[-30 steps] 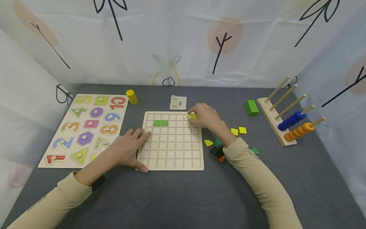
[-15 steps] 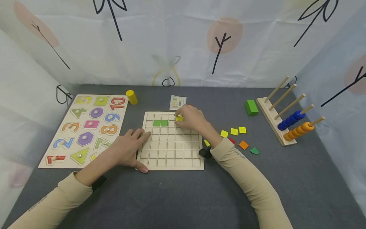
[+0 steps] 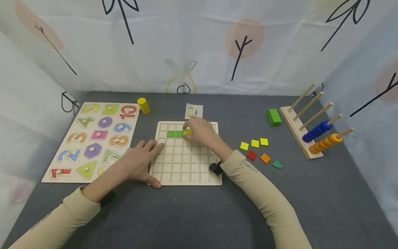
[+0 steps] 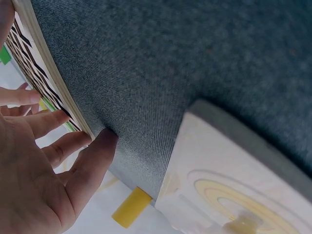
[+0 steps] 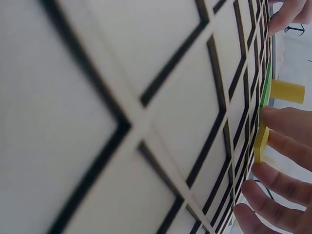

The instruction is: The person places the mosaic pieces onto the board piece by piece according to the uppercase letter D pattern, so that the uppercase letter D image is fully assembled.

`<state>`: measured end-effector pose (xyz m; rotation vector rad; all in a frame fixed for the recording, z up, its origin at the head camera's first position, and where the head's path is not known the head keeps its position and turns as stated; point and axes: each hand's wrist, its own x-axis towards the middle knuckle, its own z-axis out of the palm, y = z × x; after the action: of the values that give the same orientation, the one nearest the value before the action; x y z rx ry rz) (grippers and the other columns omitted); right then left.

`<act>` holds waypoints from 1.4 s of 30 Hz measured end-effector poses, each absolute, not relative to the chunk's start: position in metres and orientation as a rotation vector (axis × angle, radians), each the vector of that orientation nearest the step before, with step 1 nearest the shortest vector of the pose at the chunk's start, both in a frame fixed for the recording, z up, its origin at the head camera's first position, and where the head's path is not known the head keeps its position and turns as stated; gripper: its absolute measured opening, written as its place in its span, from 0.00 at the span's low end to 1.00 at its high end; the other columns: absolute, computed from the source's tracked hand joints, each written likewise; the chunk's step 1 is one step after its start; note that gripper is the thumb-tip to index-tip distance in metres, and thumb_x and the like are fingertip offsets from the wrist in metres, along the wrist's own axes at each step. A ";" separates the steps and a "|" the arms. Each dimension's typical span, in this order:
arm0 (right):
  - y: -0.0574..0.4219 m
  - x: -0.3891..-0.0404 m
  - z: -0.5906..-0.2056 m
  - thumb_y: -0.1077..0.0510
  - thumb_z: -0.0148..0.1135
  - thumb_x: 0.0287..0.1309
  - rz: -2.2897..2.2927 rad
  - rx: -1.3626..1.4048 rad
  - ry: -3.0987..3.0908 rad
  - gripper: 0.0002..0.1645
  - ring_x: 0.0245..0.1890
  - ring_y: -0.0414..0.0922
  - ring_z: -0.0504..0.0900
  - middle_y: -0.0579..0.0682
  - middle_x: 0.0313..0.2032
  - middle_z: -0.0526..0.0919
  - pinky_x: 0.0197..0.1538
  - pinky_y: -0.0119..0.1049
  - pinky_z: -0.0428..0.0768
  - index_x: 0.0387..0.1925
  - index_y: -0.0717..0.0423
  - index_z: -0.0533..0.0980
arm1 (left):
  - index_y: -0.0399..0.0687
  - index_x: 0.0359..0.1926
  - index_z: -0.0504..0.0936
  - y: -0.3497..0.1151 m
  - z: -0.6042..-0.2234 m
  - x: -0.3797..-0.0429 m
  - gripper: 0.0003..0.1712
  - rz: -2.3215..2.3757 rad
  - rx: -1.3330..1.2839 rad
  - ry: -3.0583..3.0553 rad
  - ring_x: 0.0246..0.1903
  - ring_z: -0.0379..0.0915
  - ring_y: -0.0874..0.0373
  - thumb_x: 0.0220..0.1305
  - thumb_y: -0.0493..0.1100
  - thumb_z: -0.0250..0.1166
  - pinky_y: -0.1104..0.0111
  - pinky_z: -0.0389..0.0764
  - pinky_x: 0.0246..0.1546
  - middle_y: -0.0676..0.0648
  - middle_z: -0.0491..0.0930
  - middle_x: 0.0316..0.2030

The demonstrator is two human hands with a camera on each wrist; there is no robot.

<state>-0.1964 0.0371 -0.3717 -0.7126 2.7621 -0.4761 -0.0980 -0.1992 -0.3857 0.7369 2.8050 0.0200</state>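
Note:
A wooden grid board (image 3: pixel 186 169) lies flat in the middle of the table, with two green square tiles (image 3: pixel 174 134) side by side in its second row. My right hand (image 3: pixel 200 131) pinches a yellow square tile (image 3: pixel 187 131) between thumb and fingers, right beside the second green tile. In the right wrist view the yellow tile (image 5: pixel 261 144) tilts over the board's grid. My left hand (image 3: pixel 140 160) rests on the board's left edge, fingers spread, thumb at the near left corner. The left wrist view shows those fingers (image 4: pixel 92 168) along the board's edge.
A number and shape puzzle board (image 3: pixel 84 138) lies left, a yellow cylinder (image 3: pixel 143 105) behind it. A small pattern card (image 3: pixel 194 111) lies behind the grid. Right are loose yellow tiles (image 3: pixel 255 143), red (image 3: pixel 251 155), orange (image 3: pixel 265 158) and green (image 3: pixel 277 164) pieces, a green block (image 3: pixel 273 117) and a peg stacker (image 3: pixel 301 133).
My right hand has moved left across the board with the yellow tile, up to the green tiles. My left hand has stayed in place.

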 end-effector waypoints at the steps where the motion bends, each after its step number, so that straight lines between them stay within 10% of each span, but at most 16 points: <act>1: 0.037 -0.196 -0.372 0.50 0.68 0.64 -0.477 -0.714 2.761 0.20 0.63 0.52 0.80 0.51 0.61 0.83 0.52 0.52 0.83 0.57 0.49 0.84 | 0.45 0.76 0.63 -0.199 -0.386 -0.098 0.79 0.020 0.737 2.805 0.59 0.71 0.36 0.28 0.87 0.72 0.48 0.82 0.36 0.36 0.68 0.68; 27: 0.037 -0.197 -0.376 0.53 0.70 0.62 -0.476 -0.734 2.752 0.21 0.62 0.50 0.81 0.49 0.61 0.84 0.48 0.49 0.85 0.57 0.48 0.84 | 0.44 0.76 0.64 -0.199 -0.386 -0.098 0.79 0.037 0.753 2.813 0.57 0.72 0.37 0.27 0.87 0.72 0.49 0.82 0.36 0.36 0.69 0.67; 42: 0.036 -0.196 -0.376 0.58 0.72 0.61 -0.519 -0.704 2.742 0.20 0.39 0.44 0.82 0.50 0.59 0.86 0.31 0.33 0.75 0.55 0.51 0.85 | 0.43 0.76 0.63 -0.199 -0.384 -0.098 0.79 0.032 0.754 2.802 0.57 0.72 0.37 0.28 0.86 0.72 0.49 0.82 0.37 0.36 0.69 0.68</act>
<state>-0.1956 0.0360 -0.3757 -0.7036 2.7415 -0.5190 -0.0983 -0.1987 -0.3844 0.7544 2.8020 0.0315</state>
